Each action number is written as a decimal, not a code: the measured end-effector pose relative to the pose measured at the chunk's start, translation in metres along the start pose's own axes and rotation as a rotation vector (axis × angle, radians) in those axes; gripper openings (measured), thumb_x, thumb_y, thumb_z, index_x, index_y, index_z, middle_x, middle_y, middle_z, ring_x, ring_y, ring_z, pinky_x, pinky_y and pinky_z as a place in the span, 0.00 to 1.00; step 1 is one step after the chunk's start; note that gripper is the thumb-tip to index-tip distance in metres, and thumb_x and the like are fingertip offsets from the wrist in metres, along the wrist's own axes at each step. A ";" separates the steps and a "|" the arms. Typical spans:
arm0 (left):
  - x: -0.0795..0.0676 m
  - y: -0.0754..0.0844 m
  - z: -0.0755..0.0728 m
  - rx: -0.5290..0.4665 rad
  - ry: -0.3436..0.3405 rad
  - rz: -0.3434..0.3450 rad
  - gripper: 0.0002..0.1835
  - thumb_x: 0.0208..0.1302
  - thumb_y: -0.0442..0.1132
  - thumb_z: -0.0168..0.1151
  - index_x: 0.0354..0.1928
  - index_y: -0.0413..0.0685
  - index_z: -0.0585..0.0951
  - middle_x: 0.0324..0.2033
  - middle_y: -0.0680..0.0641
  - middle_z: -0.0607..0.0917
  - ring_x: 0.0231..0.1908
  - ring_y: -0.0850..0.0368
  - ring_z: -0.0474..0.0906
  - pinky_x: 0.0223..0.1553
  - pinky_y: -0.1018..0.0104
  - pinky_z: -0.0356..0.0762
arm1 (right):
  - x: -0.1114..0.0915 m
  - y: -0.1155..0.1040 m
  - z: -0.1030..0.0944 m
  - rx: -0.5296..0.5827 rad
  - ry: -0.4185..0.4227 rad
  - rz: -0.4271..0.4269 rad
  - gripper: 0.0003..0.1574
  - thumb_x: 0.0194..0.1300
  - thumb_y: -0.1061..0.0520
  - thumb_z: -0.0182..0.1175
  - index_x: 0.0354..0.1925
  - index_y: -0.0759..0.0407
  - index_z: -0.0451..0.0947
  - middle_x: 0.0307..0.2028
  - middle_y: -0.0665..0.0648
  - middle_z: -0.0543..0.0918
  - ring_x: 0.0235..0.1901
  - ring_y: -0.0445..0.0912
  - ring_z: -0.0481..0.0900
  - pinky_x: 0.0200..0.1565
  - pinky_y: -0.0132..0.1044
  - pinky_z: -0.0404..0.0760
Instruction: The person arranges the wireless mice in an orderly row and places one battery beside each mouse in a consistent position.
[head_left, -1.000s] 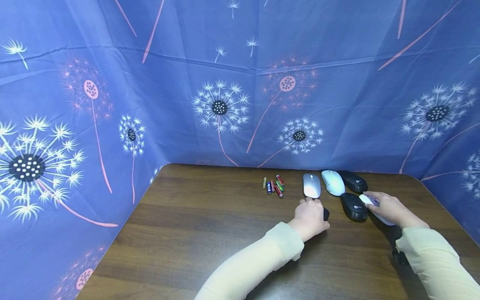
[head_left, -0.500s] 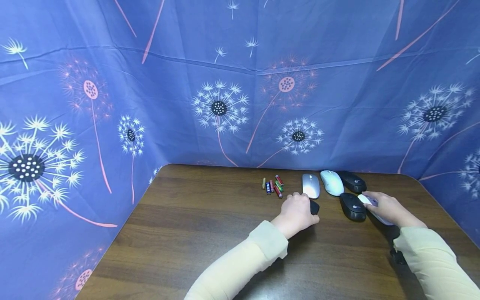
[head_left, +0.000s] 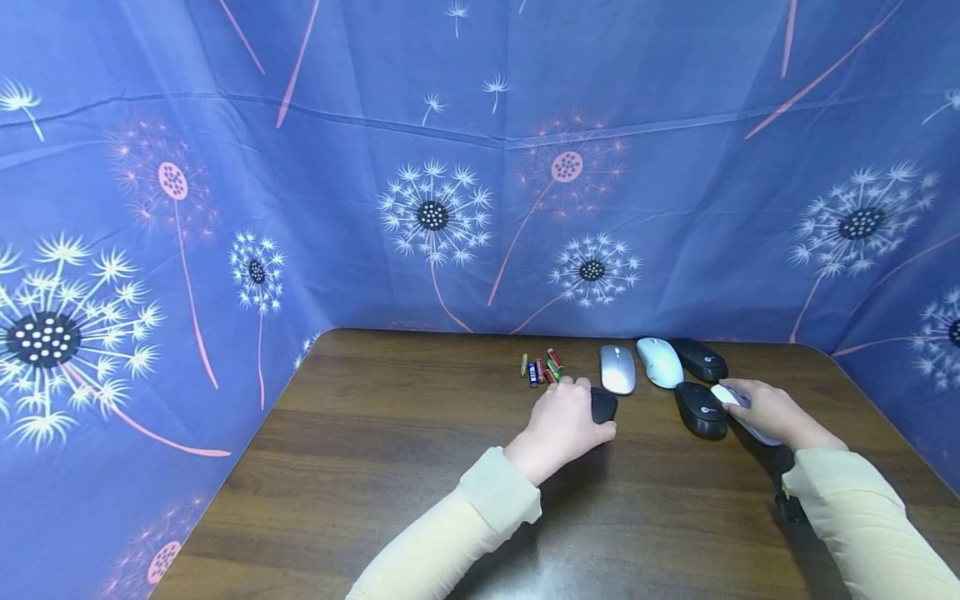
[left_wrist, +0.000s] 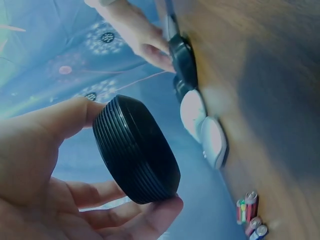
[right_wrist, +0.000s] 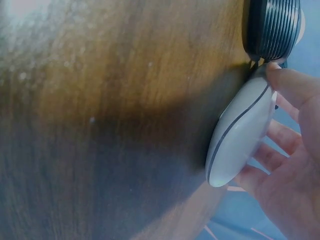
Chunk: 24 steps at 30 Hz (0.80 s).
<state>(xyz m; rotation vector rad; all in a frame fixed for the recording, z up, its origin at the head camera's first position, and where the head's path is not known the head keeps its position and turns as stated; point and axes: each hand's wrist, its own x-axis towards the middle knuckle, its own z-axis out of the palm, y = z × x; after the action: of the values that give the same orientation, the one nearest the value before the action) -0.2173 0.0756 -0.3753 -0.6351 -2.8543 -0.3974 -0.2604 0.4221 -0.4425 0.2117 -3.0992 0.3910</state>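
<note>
My left hand [head_left: 564, 421] grips a black computer mouse [left_wrist: 137, 150] by its ribbed sides, thumb on one side and fingers on the other. In the left wrist view that mouse is off the table. At the right, my right hand [head_left: 772, 412] holds a white mouse [right_wrist: 240, 135] with a dark line along its side, its front end close to a black ribbed mouse [head_left: 701, 410]. Several small batteries [head_left: 534, 373] lie just beyond my left hand, partly hidden by it. A silver mouse [head_left: 617, 370] lies to the right of them.
A pale white mouse [head_left: 660, 362] and another black mouse [head_left: 699, 359] lie at the back right of the brown wooden table [head_left: 360, 433]. A blue dandelion-print cloth [head_left: 337, 208] hangs behind the table's back edge.
My left hand has moved left with the black mouse, from below the silver mouse to in front of the batteries. My right hand stays on the white mouse; the whole view shifts slightly.
</note>
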 end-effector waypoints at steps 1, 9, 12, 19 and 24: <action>-0.002 -0.002 -0.002 -0.009 0.007 0.002 0.26 0.46 0.58 0.68 0.40 0.46 0.79 0.30 0.50 0.80 0.28 0.58 0.78 0.25 0.70 0.73 | 0.000 0.000 0.000 0.004 0.000 -0.002 0.31 0.61 0.55 0.60 0.57 0.73 0.68 0.53 0.82 0.69 0.52 0.76 0.66 0.50 0.67 0.66; -0.015 -0.021 -0.018 -0.050 0.052 0.030 0.25 0.47 0.56 0.68 0.39 0.43 0.79 0.31 0.47 0.80 0.30 0.54 0.80 0.30 0.66 0.76 | 0.002 0.003 0.000 0.016 -0.004 0.000 0.31 0.60 0.56 0.60 0.56 0.73 0.68 0.53 0.82 0.69 0.52 0.76 0.66 0.49 0.66 0.67; -0.019 -0.028 -0.023 -0.050 0.075 0.029 0.26 0.46 0.56 0.69 0.40 0.42 0.79 0.33 0.45 0.81 0.32 0.52 0.81 0.32 0.63 0.77 | 0.002 0.003 -0.001 0.012 0.003 -0.002 0.31 0.60 0.56 0.60 0.56 0.73 0.68 0.53 0.82 0.69 0.52 0.75 0.67 0.50 0.66 0.67; -0.030 -0.042 -0.031 -0.078 0.116 0.008 0.26 0.45 0.54 0.69 0.40 0.42 0.79 0.32 0.46 0.81 0.33 0.51 0.81 0.32 0.62 0.77 | 0.004 0.003 0.002 0.009 0.004 0.018 0.30 0.61 0.57 0.60 0.57 0.73 0.68 0.53 0.82 0.69 0.52 0.75 0.66 0.50 0.66 0.66; -0.038 -0.052 -0.037 -0.087 0.156 0.000 0.27 0.45 0.53 0.69 0.42 0.40 0.80 0.32 0.45 0.81 0.33 0.50 0.80 0.34 0.61 0.77 | 0.002 0.003 0.002 0.024 0.003 0.003 0.31 0.60 0.57 0.60 0.57 0.73 0.68 0.53 0.82 0.69 0.52 0.75 0.66 0.50 0.67 0.66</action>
<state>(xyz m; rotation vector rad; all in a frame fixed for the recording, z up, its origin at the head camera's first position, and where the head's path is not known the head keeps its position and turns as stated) -0.2012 0.0043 -0.3613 -0.5911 -2.7014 -0.5488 -0.2628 0.4240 -0.4456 0.2065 -3.0936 0.4283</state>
